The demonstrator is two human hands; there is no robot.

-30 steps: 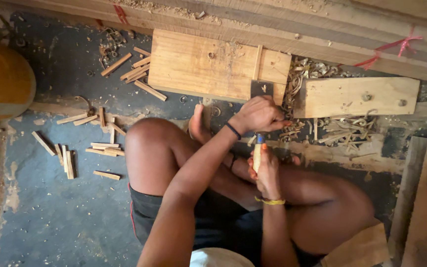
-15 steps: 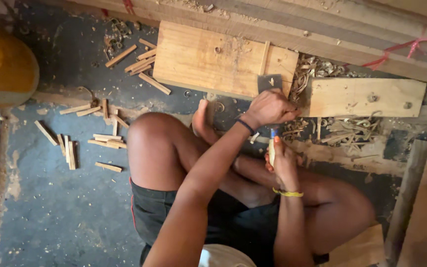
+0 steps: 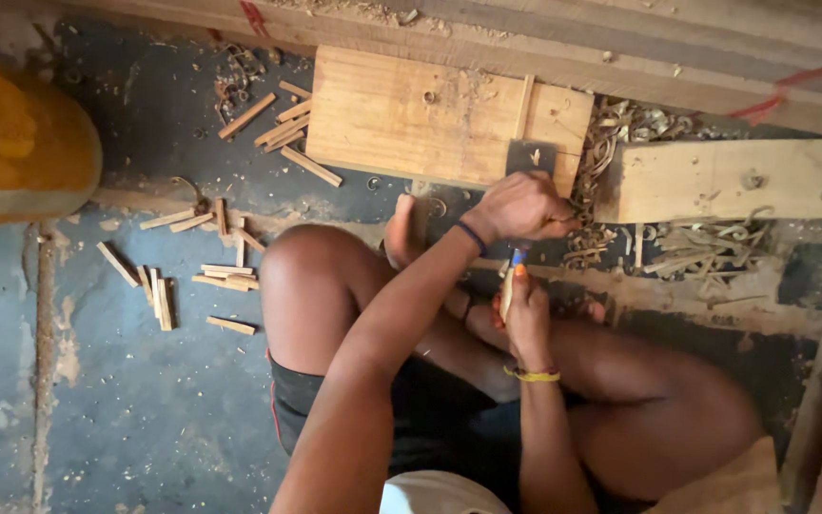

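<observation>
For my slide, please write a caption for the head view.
Seated person's left hand and right hand grip a small wooden piece.

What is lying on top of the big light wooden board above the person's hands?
On the wooden board lie a thin wooden strip, sawdust and a dark flat plate at its lower edge. The left hand covers the plate's lower end; what is beneath is hidden.
</observation>
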